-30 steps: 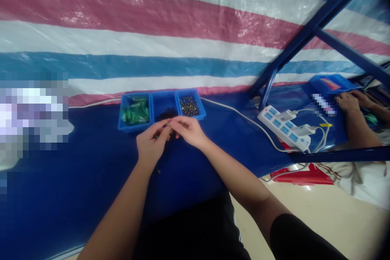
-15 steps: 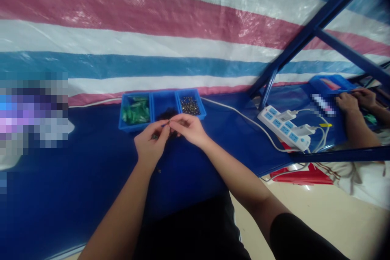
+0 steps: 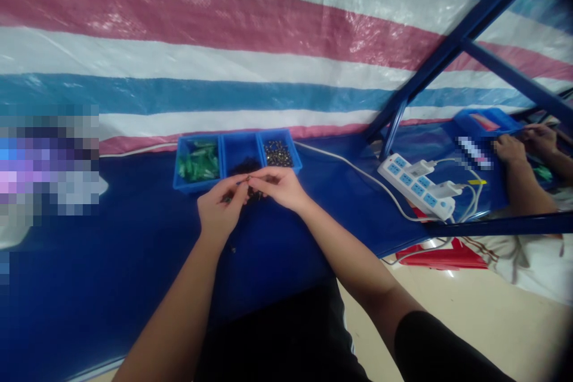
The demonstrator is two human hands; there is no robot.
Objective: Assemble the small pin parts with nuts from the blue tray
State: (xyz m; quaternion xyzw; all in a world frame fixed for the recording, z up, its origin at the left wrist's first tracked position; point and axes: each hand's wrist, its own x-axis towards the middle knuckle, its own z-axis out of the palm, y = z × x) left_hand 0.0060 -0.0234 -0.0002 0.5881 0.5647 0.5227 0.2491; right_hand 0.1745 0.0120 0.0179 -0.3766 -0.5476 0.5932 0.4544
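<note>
My left hand (image 3: 221, 206) and my right hand (image 3: 280, 186) meet fingertip to fingertip over the blue table, both pinched closed. Whatever sits between the fingers is too small to make out. Just beyond them stands a blue three-part bin (image 3: 179, 182). Its left compartment holds green pieces (image 3: 199, 162), the middle one small dark pieces (image 3: 245, 165), and the right one small shiny metal parts (image 3: 277, 154). More dark bits (image 3: 254, 194) show beneath my fingers. One tiny part (image 3: 233, 249) lies on the table nearer to me.
A white power strip (image 3: 416, 187) with plugged-in chargers lies to the right, its cable (image 3: 358, 174) running behind the bin. Blue frame bars (image 3: 447, 54) rise there. Beyond them, another person's hands (image 3: 513, 149) work near a blue bin (image 3: 486, 122). Striped sheeting (image 3: 224, 59) hangs behind.
Both my hands stay pinched together in nearly the same place, with only a slight shift of the fingers. The other person's farther hand has moved a little.
</note>
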